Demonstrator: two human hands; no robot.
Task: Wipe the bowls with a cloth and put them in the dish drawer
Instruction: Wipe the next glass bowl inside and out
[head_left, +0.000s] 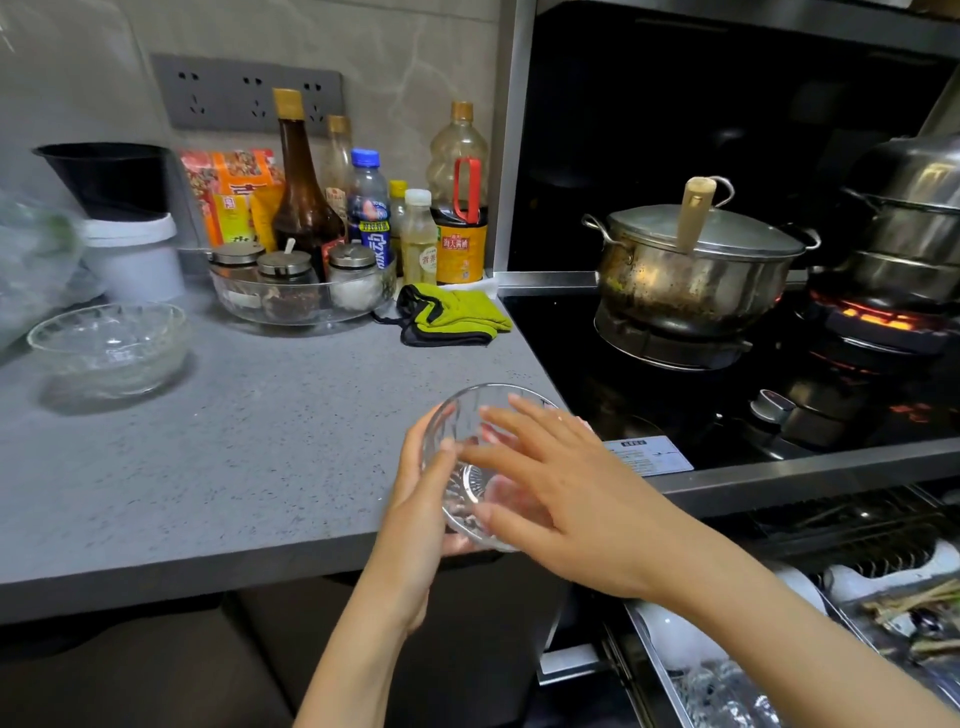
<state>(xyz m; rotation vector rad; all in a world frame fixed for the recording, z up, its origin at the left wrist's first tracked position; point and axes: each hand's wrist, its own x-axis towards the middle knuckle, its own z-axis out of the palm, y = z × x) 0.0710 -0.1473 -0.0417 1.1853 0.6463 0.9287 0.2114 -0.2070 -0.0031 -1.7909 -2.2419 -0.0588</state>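
Glass bowl (467, 488) is being held tilted on its side at the front edge of the tabletop (208, 467), beside the stove. The left hand (415, 525) is gripping it from below, thumb on its wall. The right hand (561, 493) is resting against the bowl, fingers straight and spread, grasping nothing. Another bowl (109, 348) is sitting upright at the tabletop's far left. The green cloth (457, 317) is lying crumpled near the bottles (304, 197), well apart from both hands. The dish drawer (657, 665) is standing open at lower right.
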